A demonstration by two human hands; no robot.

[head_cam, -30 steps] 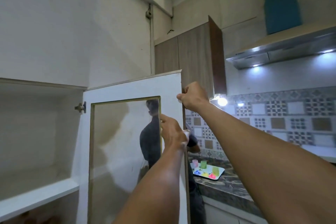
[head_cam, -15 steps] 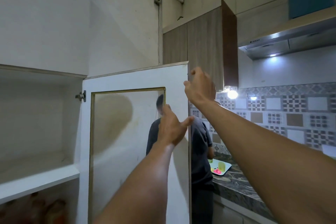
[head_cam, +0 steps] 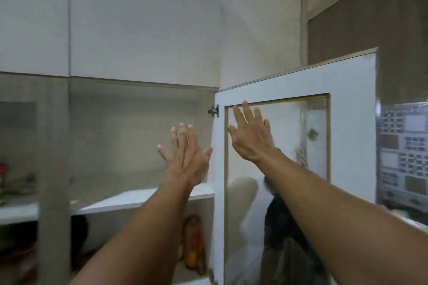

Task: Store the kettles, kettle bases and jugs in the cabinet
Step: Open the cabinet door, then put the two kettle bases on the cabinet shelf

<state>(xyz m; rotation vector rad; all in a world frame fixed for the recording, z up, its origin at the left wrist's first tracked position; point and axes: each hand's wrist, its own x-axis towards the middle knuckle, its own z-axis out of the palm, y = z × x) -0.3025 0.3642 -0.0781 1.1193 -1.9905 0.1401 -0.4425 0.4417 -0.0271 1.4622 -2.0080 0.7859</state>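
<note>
Fingers [head_cam: 183,136] spread wide, holding nothing: left hand [head_cam: 185,159] before white shelf [head_cam: 139,199], right hand [head_cam: 252,141] over glass-paned door [head_cam: 352,122].

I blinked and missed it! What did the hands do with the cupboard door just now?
Both hands let go of the cabinet door edge and spread open. The right hand moved across the glass pane toward the hinge; the left hand moved past it, in front of the cabinet opening. The door stayed swung open.
</note>
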